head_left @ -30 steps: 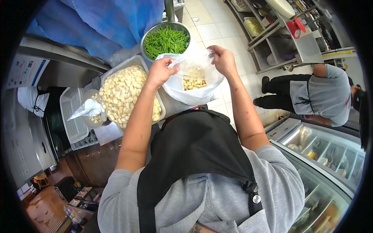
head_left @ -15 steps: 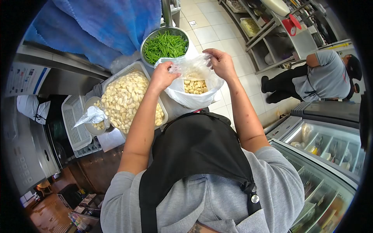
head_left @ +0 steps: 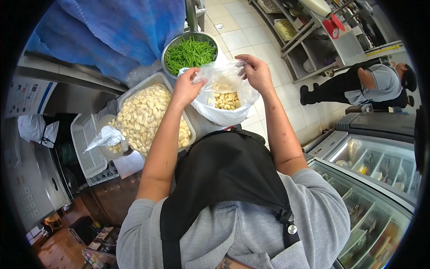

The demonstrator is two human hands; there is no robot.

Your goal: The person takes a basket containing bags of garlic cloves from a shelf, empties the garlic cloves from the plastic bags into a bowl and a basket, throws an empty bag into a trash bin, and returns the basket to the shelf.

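A clear plastic bag [head_left: 219,74] is stretched between my two hands, its mouth held up at both sides. My left hand [head_left: 186,88] pinches the left edge, and my right hand [head_left: 258,75] grips the right edge with bent fingers. Peeled garlic cloves [head_left: 227,101] lie at the bottom of the bag. Around it sits a white plastic bag [head_left: 221,117], which lines or forms the outer container; what is underneath is hidden. Left of my left forearm, a large clear bag of garlic cloves [head_left: 143,114] rests in a white tray [head_left: 192,131].
Beyond my hands stands a metal colander [head_left: 216,57] of cut green vegetables [head_left: 190,56]. A bowl [head_left: 104,123] and a white basket [head_left: 87,150] are at the left. A blue cloth [head_left: 112,31] hangs behind. At right are a co-worker [head_left: 374,83], shelving [head_left: 309,54] and glass-topped freezers [head_left: 358,210].
My hands keep their hold on the plastic bag with barely any shift. The co-worker at the right has changed posture slightly, and the view has moved a little.
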